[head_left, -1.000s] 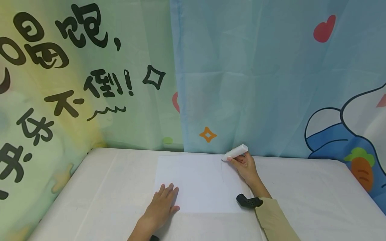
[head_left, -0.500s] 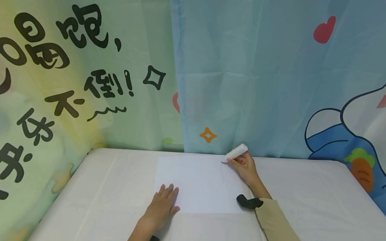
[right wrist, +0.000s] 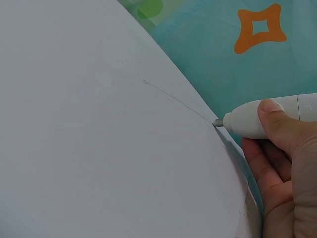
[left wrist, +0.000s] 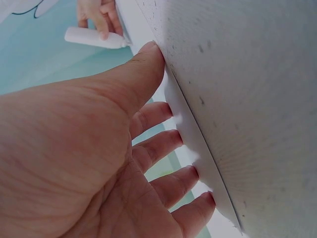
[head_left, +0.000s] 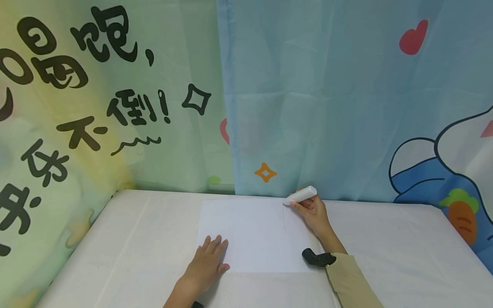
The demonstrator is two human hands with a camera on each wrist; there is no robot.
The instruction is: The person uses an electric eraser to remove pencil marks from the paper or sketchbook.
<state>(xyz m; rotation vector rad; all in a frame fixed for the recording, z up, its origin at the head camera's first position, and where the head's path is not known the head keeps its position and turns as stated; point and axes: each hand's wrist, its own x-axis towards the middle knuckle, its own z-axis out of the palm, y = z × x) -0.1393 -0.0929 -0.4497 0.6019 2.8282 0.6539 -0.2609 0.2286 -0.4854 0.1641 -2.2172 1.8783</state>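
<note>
My right hand (head_left: 316,216) grips a thick white electric eraser (head_left: 300,196) between thumb and fingers, tilted, near the far edge of a white sheet of paper (head_left: 246,235). In the right wrist view the thin grey tip of the electric eraser (right wrist: 255,119) meets the paper at the end of a faint pencil line (right wrist: 176,99). Small dark crumbs lie along that line. My left hand (head_left: 206,261) rests with straight, slightly spread fingers on the paper's left edge. Up close in the left wrist view, its fingertips (left wrist: 188,173) touch the sheet by its edge.
A white cloth covers the table (head_left: 146,239) around the paper. Printed curtains (head_left: 327,107) hang right behind the table's far edge. A black wrist camera (head_left: 317,258) sits at the right wrist, beside a beige sleeve (head_left: 350,278).
The electric eraser's tip shifts slightly toward the person, then back away, in short strokes by the pencil line, and its tilt changes a little. The left hand stays still.
</note>
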